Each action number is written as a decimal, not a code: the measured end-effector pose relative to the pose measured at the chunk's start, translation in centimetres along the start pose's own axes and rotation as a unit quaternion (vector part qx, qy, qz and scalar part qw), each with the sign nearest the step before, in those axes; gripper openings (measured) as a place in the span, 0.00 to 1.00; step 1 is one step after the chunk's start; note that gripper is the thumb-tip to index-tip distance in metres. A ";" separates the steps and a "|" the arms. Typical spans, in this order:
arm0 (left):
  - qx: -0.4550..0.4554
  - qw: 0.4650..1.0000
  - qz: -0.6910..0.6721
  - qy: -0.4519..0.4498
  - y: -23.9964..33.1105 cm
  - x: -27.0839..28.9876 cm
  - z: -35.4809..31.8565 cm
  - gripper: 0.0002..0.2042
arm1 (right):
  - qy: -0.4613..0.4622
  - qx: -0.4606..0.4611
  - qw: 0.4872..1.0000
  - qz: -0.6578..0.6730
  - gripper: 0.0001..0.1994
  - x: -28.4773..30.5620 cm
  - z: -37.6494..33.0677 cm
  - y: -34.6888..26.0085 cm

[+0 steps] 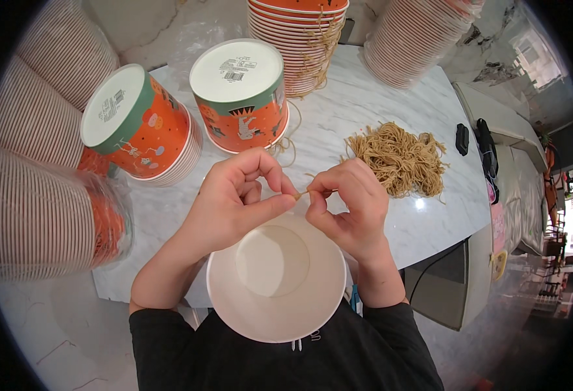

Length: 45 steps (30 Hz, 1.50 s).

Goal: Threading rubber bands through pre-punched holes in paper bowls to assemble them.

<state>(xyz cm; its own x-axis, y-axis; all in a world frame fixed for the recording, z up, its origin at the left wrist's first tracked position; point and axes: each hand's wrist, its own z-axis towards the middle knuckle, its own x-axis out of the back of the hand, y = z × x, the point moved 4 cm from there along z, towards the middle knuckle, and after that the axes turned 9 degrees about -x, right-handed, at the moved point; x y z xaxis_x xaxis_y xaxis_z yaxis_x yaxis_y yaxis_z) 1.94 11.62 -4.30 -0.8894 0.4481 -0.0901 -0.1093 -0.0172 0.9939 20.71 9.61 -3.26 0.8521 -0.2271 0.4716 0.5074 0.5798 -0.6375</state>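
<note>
Between my two hands runs a short piece of tan string [304, 193], just beyond the rim of a white paper bucket [276, 313]. My left hand [237, 202] pinches one part of the string between thumb and forefinger. Close beside it, my right hand [351, 205] pinches the other part, its remaining fingers curled in. The bucket stands open end up against my body, and its white inside shows. A loose heap of tan strings [397, 159] lies on the table to the right of my right hand.
Upside-down orange and green buckets [241, 98] stand in stacks [146, 127] beyond my left hand. A tall stack with strings hanging on it [296, 49] rises behind. Plastic-wrapped bucket stacks [39, 208] line the left, another [416, 39] the far right. A black object [462, 139] lies near the marbled table's [443, 225] right edge.
</note>
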 end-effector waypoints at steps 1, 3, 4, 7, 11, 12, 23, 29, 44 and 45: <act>0.000 1.000 -0.004 -0.001 0.0 0.0 0.0 0.13 | 0.001 0.000 1.000 -0.001 0.11 0.0 -0.1 0.0; 0.000 1.000 -0.008 -0.002 0.0 -0.1 0.0 0.12 | -0.010 0.000 1.000 0.009 0.11 0.0 -0.1 0.3; 0.015 1.000 0.005 0.001 0.0 -0.2 0.0 0.10 | -0.010 0.000 1.000 0.009 0.11 0.2 -0.1 0.4; 0.054 0.998 0.029 0.001 0.2 -0.1 -0.1 0.07 | -0.055 0.004 0.998 0.042 0.11 0.3 0.2 0.3; 0.043 0.992 0.115 -0.011 0.6 -0.2 -0.1 0.03 | -0.058 0.024 0.998 0.027 0.10 0.3 0.5 0.1; 0.042 0.992 0.115 -0.011 0.6 -0.2 -0.1 0.03 | -0.049 0.020 0.998 0.017 0.09 0.3 0.5 0.2; -0.097 0.971 0.215 -0.033 1.6 -1.0 -0.6 0.07 | -0.143 -0.116 0.972 0.148 0.04 0.2 0.5 -0.2; -0.141 0.973 0.181 -0.022 2.2 -1.2 -0.9 0.06 | -0.124 -0.172 0.957 0.200 0.03 0.6 0.8 -1.0; -0.121 0.958 0.257 0.042 1.1 -1.0 -4.0 0.05 | 0.080 -0.129 0.942 0.299 0.02 4.2 1.8 -1.8; -0.121 0.958 0.257 0.042 1.2 -1.1 -4.1 0.05 | 0.092 -0.080 0.952 0.280 0.01 4.5 1.6 -2.2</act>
<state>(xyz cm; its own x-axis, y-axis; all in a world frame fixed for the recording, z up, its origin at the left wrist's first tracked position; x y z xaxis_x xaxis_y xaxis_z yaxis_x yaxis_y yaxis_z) 0.94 7.49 -3.31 -0.8849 0.2508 0.3925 0.2623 -0.4282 0.8648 23.19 8.62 1.24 0.9954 -0.0594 -0.0747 -0.0324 0.5265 -0.8495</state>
